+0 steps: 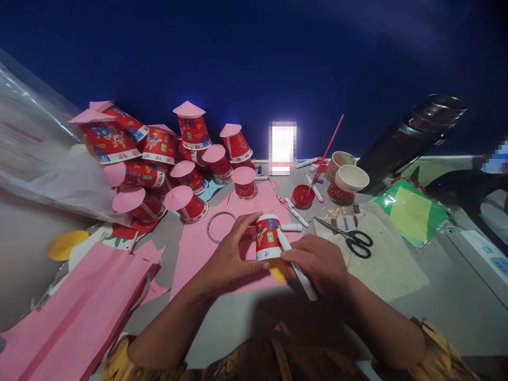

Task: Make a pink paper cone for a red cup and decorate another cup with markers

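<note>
A red paper cup [265, 239] with a white band, blue marks and printed figures is upside down between my hands. My left hand [234, 259] grips it, thumb low in front and fingers around the far side. In my right hand [319, 259] is a white marker pen [299, 272], its upper end against the cup's printed side and its other end slanting down toward me. Pink paper [194, 264] lies under the cup, with a bit of yellow paper [280, 271] below it. A metal ring [212, 227] rests left of the cup.
Several red cups with pink cone tops [190, 132] crowd the back left. Scissors [353, 238] lie on a pale cloth [391, 264] at right. Behind are a red paint pot [302, 197] with a brush, stacked cups [349, 182] and a dark flask [413, 132]. A pink bag [79, 307] lies left.
</note>
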Available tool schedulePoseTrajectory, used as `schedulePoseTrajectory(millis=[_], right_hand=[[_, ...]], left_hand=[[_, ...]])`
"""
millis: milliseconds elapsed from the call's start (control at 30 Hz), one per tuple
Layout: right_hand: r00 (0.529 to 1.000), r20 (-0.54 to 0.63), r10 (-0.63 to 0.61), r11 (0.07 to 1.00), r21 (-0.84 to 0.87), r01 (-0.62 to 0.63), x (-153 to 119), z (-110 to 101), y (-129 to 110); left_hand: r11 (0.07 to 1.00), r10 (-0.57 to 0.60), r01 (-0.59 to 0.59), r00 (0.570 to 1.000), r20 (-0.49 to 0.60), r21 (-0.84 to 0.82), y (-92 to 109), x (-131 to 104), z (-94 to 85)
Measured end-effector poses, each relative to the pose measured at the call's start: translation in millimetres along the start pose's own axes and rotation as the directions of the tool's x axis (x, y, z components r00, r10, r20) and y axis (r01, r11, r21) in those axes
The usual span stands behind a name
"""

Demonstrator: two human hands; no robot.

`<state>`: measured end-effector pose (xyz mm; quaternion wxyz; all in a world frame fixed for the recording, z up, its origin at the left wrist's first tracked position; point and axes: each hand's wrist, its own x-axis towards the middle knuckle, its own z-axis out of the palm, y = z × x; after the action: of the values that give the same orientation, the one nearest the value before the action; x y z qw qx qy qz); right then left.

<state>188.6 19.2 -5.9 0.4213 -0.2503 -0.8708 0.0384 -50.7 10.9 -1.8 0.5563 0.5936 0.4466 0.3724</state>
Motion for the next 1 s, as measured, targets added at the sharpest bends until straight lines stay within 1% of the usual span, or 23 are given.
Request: schedulePoseTrajectory(millis=[67,133,167,267,300,367,433,500,533,567,667,733,833,1000], right_hand=[[0.997,0.046,0.066,0.998,0.021,-0.067,2.6,-2.6,-0.2],[0.989,0.043,0.139,0.989,0.042,-0.141,6.4,-8.7,0.0],[0.987,0.013,0.159,0.985,0.059,-0.160,8.5,-12.4,0.1],[0.976,-0.139,0.169,0.978,0.147,-0.149,13.8,-20.6,-1.1],[0.966,-0.177,0.186,0.971,0.184,-0.153,14.5,-21.4,-2.0],[0.934,-0.232,0.271,0.945,0.247,-0.213,13.9,-19.7,-4.2],[0.891,-0.253,0.376,0.909,0.290,-0.301,11.1,-15.7,-6.3],[0.866,-0.246,0.435,0.882,0.313,-0.353,8.0,-12.3,-7.6],[0.869,-0.235,0.436,0.879,0.321,-0.354,7.1,-11.2,-8.0],[0.881,-0.216,0.421,0.881,0.331,-0.340,6.7,-10.6,-8.1],[0.933,-0.147,0.329,0.896,0.359,-0.260,8.9,-10.9,-8.0],[0.953,-0.131,0.273,0.907,0.365,-0.209,11.6,-11.7,-7.8],[0.962,-0.132,0.240,0.920,0.346,-0.182,14.3,-13.0,-7.5],[0.970,-0.030,0.240,0.927,0.305,-0.220,14.5,-15.7,-7.8]], left_hand=[[0.995,0.026,-0.022,0.999,-0.041,0.100,1.9,0.0,-0.2],[0.989,0.054,-0.042,0.995,-0.085,0.140,2.3,0.0,0.9],[0.988,0.064,-0.049,0.993,-0.101,0.146,2.0,0.1,1.7],[0.991,0.084,-0.071,0.989,-0.118,0.111,-0.1,0.4,3.4],[0.993,0.088,-0.078,0.989,-0.118,0.087,-1.2,0.4,3.5],[0.994,0.100,-0.093,0.987,-0.124,0.062,-3.4,0.4,3.1],[0.993,0.104,-0.096,0.987,-0.126,0.069,-5.1,0.4,2.3],[0.991,0.106,-0.095,0.986,-0.125,0.089,-5.6,0.4,1.7],[0.991,0.106,-0.094,0.987,-0.124,0.099,-5.4,0.4,1.7],[0.990,0.106,-0.093,0.987,-0.123,0.108,-5.1,0.4,1.7],[0.983,0.115,-0.094,0.985,-0.127,0.157,-3.6,0.6,2.3],[0.978,0.120,-0.096,0.985,-0.127,0.183,-2.7,0.7,2.8],[0.978,0.123,-0.099,0.985,-0.124,0.185,-1.6,0.4,3.4],[0.978,0.128,-0.105,0.984,-0.121,0.181,-1.0,0.5,4.5]])
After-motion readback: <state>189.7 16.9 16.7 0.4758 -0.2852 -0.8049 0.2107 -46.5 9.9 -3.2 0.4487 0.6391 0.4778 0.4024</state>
